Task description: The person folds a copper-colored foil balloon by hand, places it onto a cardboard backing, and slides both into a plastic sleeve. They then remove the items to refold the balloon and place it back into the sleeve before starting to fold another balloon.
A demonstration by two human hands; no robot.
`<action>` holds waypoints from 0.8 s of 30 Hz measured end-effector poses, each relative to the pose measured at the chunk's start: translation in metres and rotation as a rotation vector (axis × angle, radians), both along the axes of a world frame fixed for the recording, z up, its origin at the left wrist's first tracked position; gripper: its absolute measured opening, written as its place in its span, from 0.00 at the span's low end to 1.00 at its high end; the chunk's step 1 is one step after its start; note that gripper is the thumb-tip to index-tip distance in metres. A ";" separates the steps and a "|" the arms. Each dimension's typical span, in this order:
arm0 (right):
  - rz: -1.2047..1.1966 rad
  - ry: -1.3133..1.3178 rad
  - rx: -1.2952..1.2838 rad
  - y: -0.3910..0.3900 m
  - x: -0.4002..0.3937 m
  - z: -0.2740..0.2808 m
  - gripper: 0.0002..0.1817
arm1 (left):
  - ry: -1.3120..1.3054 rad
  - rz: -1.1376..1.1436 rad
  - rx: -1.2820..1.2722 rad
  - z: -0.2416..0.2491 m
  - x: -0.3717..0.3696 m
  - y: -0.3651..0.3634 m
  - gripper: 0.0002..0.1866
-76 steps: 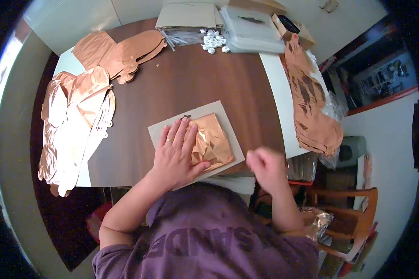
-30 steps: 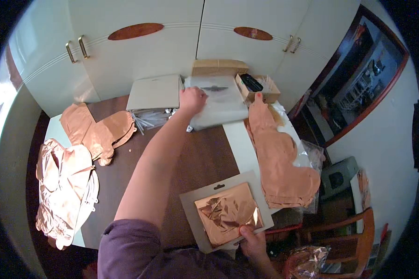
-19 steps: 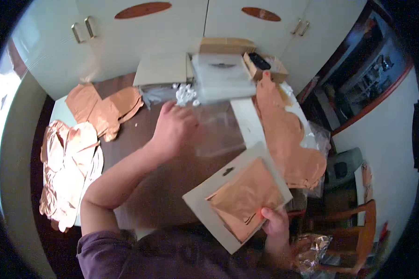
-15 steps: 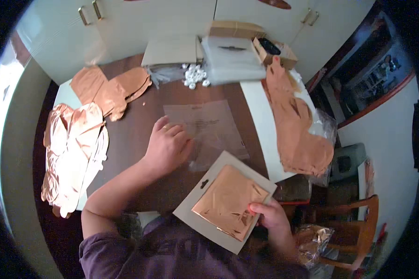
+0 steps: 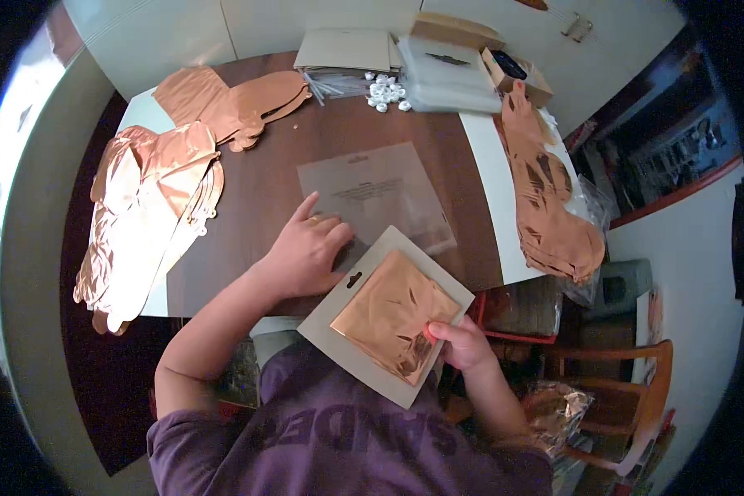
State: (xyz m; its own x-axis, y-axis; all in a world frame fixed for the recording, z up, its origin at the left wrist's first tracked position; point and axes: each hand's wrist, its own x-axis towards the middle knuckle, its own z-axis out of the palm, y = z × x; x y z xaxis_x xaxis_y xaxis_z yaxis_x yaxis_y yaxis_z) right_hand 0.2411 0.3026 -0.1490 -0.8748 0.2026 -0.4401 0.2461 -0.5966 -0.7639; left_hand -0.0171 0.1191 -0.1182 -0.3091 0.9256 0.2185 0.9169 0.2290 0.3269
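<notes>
My right hand (image 5: 465, 343) grips a grey backing card (image 5: 322, 324) with a hang hole, its thumb pressing a folded rose-gold foil balloon (image 5: 397, 310) flat against it. Something red shows at that thumb's tip. The card is tilted, in front of my chest. On the table, a clear plastic bag (image 5: 380, 194) with small dark print lies flat beyond the card. My left hand (image 5: 306, 255) is over the bag's near left corner, palm down with fingers apart, seemingly touching the bag. Its fingertips are close to the card's upper left edge.
Flat rose-gold foil balloons (image 5: 153, 198) cover the table's left side, with more foil (image 5: 546, 198) along the right. At the back are grey cards (image 5: 343, 51), small white pieces (image 5: 386, 93), a stack of clear bags (image 5: 446, 78) and an open box (image 5: 517, 74). A wooden chair (image 5: 649, 388) stands at right.
The view has shifted, so the table appears lower-edged and higher. The card with the foil has come closer to my left hand. My left fingers have spread, and the bag lies flatter.
</notes>
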 end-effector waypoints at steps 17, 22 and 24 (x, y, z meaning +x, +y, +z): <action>-0.213 -0.127 0.378 -0.020 0.017 0.013 0.09 | -0.313 -0.290 0.196 -0.012 -0.008 0.017 0.07; -0.230 -0.123 0.577 -0.036 0.023 0.012 0.07 | -0.332 -0.240 0.048 -0.006 -0.009 0.013 0.07; -0.215 -0.097 0.730 -0.039 0.026 0.006 0.07 | -0.318 -0.231 -0.030 -0.003 -0.010 0.012 0.07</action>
State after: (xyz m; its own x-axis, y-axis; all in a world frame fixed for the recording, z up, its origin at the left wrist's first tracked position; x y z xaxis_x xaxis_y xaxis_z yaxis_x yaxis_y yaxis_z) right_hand 0.2675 0.2632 -0.1432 -0.7476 0.6328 -0.2015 0.2672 0.0088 -0.9636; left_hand -0.0272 0.1314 -0.1212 -0.1402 0.9832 0.1170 0.7992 0.0426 0.5995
